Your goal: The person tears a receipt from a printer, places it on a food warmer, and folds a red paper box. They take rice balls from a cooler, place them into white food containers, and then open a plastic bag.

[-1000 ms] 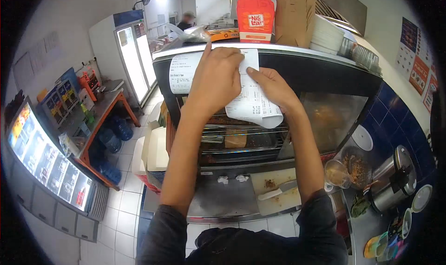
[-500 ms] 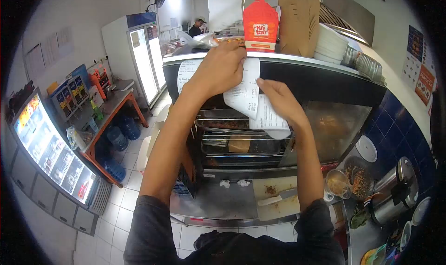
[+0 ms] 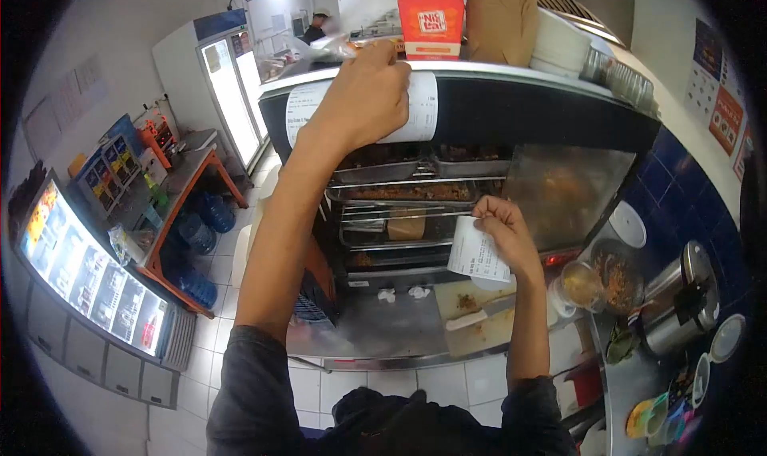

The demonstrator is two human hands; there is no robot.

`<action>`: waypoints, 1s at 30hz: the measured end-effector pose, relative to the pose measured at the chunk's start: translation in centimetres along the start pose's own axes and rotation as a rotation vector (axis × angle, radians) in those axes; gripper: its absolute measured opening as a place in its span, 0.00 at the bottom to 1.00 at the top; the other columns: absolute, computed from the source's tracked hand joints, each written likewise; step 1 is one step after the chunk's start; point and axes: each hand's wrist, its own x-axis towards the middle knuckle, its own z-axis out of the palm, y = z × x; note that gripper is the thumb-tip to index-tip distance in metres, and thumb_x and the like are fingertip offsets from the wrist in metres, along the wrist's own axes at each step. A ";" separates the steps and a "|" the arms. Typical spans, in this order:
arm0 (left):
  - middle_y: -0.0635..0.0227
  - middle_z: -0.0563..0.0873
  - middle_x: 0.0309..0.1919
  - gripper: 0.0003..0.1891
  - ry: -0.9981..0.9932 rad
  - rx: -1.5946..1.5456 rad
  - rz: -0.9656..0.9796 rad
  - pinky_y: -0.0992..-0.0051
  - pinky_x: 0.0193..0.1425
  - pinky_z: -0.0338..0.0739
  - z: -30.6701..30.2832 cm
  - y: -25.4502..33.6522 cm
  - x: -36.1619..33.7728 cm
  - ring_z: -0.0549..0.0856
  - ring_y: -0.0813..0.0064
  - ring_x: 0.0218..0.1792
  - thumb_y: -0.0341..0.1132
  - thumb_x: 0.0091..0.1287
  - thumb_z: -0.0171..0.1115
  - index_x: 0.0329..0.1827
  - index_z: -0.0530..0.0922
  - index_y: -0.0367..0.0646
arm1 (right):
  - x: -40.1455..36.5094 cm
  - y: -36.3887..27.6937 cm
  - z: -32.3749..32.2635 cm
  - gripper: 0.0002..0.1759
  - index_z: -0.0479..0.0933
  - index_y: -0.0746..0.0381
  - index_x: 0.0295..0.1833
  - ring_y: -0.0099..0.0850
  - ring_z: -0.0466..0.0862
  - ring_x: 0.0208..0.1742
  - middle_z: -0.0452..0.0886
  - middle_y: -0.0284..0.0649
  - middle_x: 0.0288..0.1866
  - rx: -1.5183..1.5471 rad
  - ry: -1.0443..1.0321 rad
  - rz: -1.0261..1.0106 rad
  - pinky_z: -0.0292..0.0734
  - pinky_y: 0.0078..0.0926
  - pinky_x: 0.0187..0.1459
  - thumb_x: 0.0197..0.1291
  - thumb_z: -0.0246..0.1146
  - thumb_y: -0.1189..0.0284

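My left hand (image 3: 371,96) is closed at the top front edge of the black food cabinet (image 3: 551,108), over a printed receipt (image 3: 422,108) that hangs there. The hand covers the middle of the paper, and what its fingertips grip is hidden. Lower and to the right, my right hand (image 3: 507,232) pinches a few smaller receipts (image 3: 475,252) between thumb and fingers, apart from the hanging one. Behind these receipts are the cabinet's open shelves, with a tray of food (image 3: 411,192) and a brown packet (image 3: 406,224).
On the cabinet top stand a red carton (image 3: 431,20), a brown box (image 3: 499,24) and white bowls (image 3: 559,44). Below, a knife (image 3: 467,320) lies on a cutting board (image 3: 455,340). A steel pot (image 3: 679,320) is at right. Another person (image 3: 315,28) is far back.
My right hand has moved down and away from the cabinet edge, taking the smaller receipts with it. My left hand stays at the hanging paper. The whole view has shifted slightly.
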 end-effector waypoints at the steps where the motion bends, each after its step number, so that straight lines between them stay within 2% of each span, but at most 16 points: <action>1: 0.46 0.79 0.51 0.14 -0.024 -0.018 -0.046 0.57 0.62 0.73 -0.6 0.8 -0.3 0.78 0.45 0.55 0.29 0.68 0.56 0.54 0.79 0.33 | -1.0 -0.1 0.6 0.03 0.74 0.64 0.35 0.14 0.71 0.28 0.73 0.25 0.24 0.006 0.016 0.012 0.64 0.18 0.31 0.63 0.58 0.79; 2: 0.46 0.79 0.51 0.14 -0.035 -0.035 -0.037 0.57 0.62 0.73 -1.0 2.2 -1.1 0.78 0.45 0.55 0.29 0.68 0.56 0.54 0.79 0.33 | -2.0 -0.1 1.4 0.01 0.75 0.63 0.37 0.14 0.72 0.30 0.74 0.25 0.26 0.042 0.046 0.030 0.65 0.17 0.32 0.64 0.60 0.79; 4: 0.46 0.78 0.56 0.22 0.136 -0.271 -0.146 0.57 0.66 0.71 -1.8 6.1 -4.4 0.77 0.45 0.61 0.32 0.69 0.59 0.65 0.74 0.36 | -4.5 0.6 2.8 0.01 0.76 0.63 0.40 0.14 0.73 0.31 0.76 0.26 0.28 0.089 0.095 0.065 0.66 0.16 0.33 0.65 0.61 0.79; 7: 0.47 0.73 0.67 0.29 -0.295 -0.852 -0.103 0.54 0.74 0.65 1.4 10.7 -14.3 0.73 0.48 0.69 0.40 0.69 0.64 0.71 0.69 0.39 | -8.2 2.4 4.9 0.03 0.78 0.63 0.44 0.14 0.76 0.37 0.81 0.29 0.37 -0.038 -0.036 0.006 0.72 0.17 0.39 0.68 0.64 0.77; 9: 0.50 0.73 0.67 0.32 -0.620 -1.365 -0.273 0.59 0.74 0.65 5.7 13.3 -20.8 0.73 0.54 0.69 0.44 0.69 0.66 0.70 0.68 0.36 | -10.5 3.5 6.7 0.05 0.78 0.64 0.47 0.16 0.78 0.42 0.81 0.30 0.38 -0.011 -0.079 0.087 0.73 0.19 0.43 0.67 0.65 0.77; 11: 0.56 0.73 0.66 0.31 -0.960 -1.455 -0.361 0.61 0.73 0.66 10.8 14.4 -29.3 0.71 0.59 0.70 0.46 0.70 0.67 0.69 0.71 0.37 | -12.8 6.3 8.8 0.06 0.79 0.64 0.47 0.17 0.78 0.44 0.82 0.31 0.40 -0.023 -0.054 0.090 0.74 0.20 0.47 0.65 0.67 0.79; 12: 0.56 0.73 0.66 0.31 -0.984 -1.471 -0.359 0.61 0.73 0.66 11.7 14.0 -30.8 0.71 0.59 0.70 0.46 0.70 0.67 0.69 0.71 0.37 | -13.5 8.2 9.4 0.06 0.79 0.64 0.47 0.17 0.78 0.44 0.82 0.31 0.40 -0.015 -0.036 0.110 0.74 0.20 0.47 0.65 0.67 0.79; 14: 0.61 0.78 0.60 0.29 -1.251 -1.880 -0.564 0.65 0.71 0.68 12.3 13.7 -34.5 0.73 0.63 0.67 0.44 0.69 0.68 0.68 0.73 0.38 | -17.1 12.0 11.3 0.06 0.80 0.64 0.46 0.18 0.79 0.44 0.83 0.32 0.40 -0.013 -0.025 0.327 0.74 0.21 0.47 0.65 0.67 0.78; 16: 0.66 0.82 0.56 0.19 -1.178 -1.674 -0.511 0.68 0.64 0.72 14.8 13.6 -40.3 0.77 0.72 0.59 0.39 0.68 0.69 0.59 0.80 0.42 | -19.5 14.5 13.2 0.08 0.81 0.66 0.44 0.22 0.79 0.43 0.83 0.34 0.40 -0.258 -0.008 0.261 0.75 0.23 0.46 0.66 0.68 0.71; 17: 0.67 0.83 0.51 0.17 -1.309 -1.656 -0.545 0.69 0.61 0.74 14.0 14.0 -40.7 0.79 0.73 0.56 0.37 0.67 0.70 0.56 0.80 0.42 | -20.9 16.8 14.7 0.11 0.82 0.65 0.44 0.21 0.77 0.38 0.80 0.34 0.32 -0.119 0.058 0.339 0.75 0.26 0.40 0.65 0.69 0.68; 20: 0.67 0.85 0.43 0.11 -1.433 -1.385 -0.479 0.69 0.53 0.76 16.4 13.6 -43.1 0.81 0.75 0.48 0.34 0.64 0.70 0.44 0.81 0.40 | -25.9 21.5 18.6 0.14 0.81 0.66 0.40 0.21 0.75 0.34 0.80 0.35 0.31 -0.061 0.156 0.542 0.73 0.26 0.36 0.63 0.72 0.65; 23: 0.61 0.85 0.40 0.08 -1.351 -1.163 -0.337 0.67 0.52 0.77 18.6 14.0 -46.6 0.83 0.68 0.47 0.32 0.64 0.68 0.41 0.81 0.38 | -30.5 28.7 22.5 0.14 0.81 0.66 0.39 0.21 0.75 0.30 0.80 0.34 0.28 -0.110 0.275 0.693 0.72 0.27 0.33 0.63 0.71 0.65; 25: 0.53 0.85 0.41 0.10 -1.314 -0.694 -0.254 0.57 0.53 0.77 18.7 14.2 -45.6 0.85 0.55 0.45 0.31 0.61 0.67 0.43 0.82 0.38 | -32.7 33.6 25.3 0.14 0.81 0.67 0.38 0.21 0.74 0.27 0.79 0.34 0.25 0.009 0.492 0.644 0.71 0.28 0.30 0.64 0.70 0.65; 26: 0.53 0.85 0.41 0.10 -1.320 -0.693 -0.250 0.57 0.53 0.77 18.7 14.3 -45.1 0.85 0.55 0.45 0.31 0.61 0.67 0.43 0.82 0.38 | -33.1 35.2 26.2 0.14 0.81 0.67 0.38 0.21 0.74 0.27 0.79 0.34 0.25 0.014 0.496 0.647 0.71 0.28 0.30 0.64 0.70 0.65; 28: 0.51 0.83 0.50 0.10 -1.114 -0.482 0.022 0.47 0.57 0.73 19.0 14.9 -44.8 0.81 0.50 0.56 0.29 0.61 0.64 0.44 0.83 0.37 | -33.0 36.4 27.7 0.13 0.81 0.67 0.38 0.19 0.73 0.26 0.79 0.33 0.24 -0.072 0.592 0.656 0.69 0.27 0.28 0.66 0.68 0.67; 30: 0.50 0.80 0.55 0.11 -1.014 -0.457 0.042 0.46 0.61 0.71 19.5 15.5 -45.0 0.78 0.50 0.61 0.29 0.61 0.63 0.46 0.82 0.36 | -32.4 36.6 28.8 0.12 0.81 0.67 0.38 0.18 0.72 0.26 0.79 0.32 0.24 -0.028 0.653 0.652 0.69 0.26 0.28 0.66 0.68 0.67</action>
